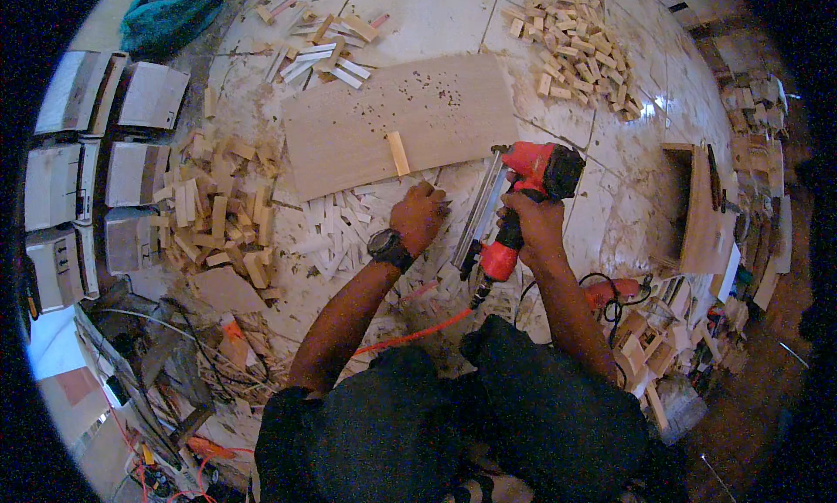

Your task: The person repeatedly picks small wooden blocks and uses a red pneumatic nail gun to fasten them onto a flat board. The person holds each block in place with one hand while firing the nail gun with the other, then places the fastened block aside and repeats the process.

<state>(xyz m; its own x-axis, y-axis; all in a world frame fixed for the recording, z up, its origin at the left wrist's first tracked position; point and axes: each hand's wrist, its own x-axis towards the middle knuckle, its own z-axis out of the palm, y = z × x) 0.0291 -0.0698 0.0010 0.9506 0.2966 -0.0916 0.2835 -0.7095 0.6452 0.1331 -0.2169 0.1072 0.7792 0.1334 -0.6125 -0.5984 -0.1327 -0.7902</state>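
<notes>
My right hand (539,224) is wrapped round the grip of a red and black air nail gun (530,167), which has a long silver magazine (481,208) and an orange air hose (417,336) at its lower end. Just below a flat brown board (349,137) is my left hand (420,217), wearing a dark wristwatch. Its fingers are curled in, and whatever they may hold is too small to make out. A short light wood block (398,153) lies at the board's near edge, beyond that hand. Dark specks are scattered over the board.
Loose wood blocks are heaped at left (218,211) and far right (580,50). White strips (336,228) lie near my left wrist. Stacked wooden boxes (139,167) line the left side. A red power tool (613,291) with a black cord sits by my right forearm.
</notes>
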